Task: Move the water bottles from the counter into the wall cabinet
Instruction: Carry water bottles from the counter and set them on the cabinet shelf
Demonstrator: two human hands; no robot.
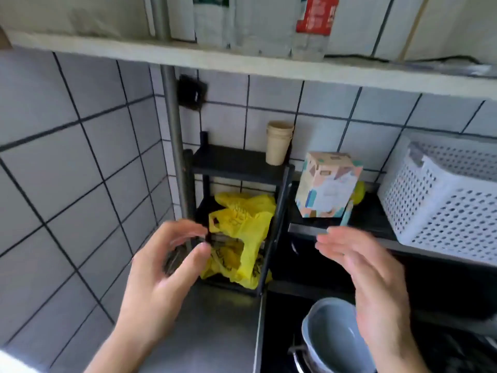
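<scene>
Clear water bottles stand on the floor of the wall cabinet (188,53) at the top of the view. One bottle has a red label (313,25) and another a green label (212,20); only their lower parts show. My left hand (164,262) hovers above the steel counter (215,332), fingers curled and apart, holding nothing. My right hand (368,281) is held up beside it, fingers spread, also empty. Both hands are blurred. No bottle shows on the counter.
A small black rack (242,160) in the corner holds stacked paper cups (278,142) and a yellow plastic bag (242,230). A patterned carton (326,184) and a white perforated basket (443,200) sit on a black shelf. A blue-grey pot (330,335) stands below.
</scene>
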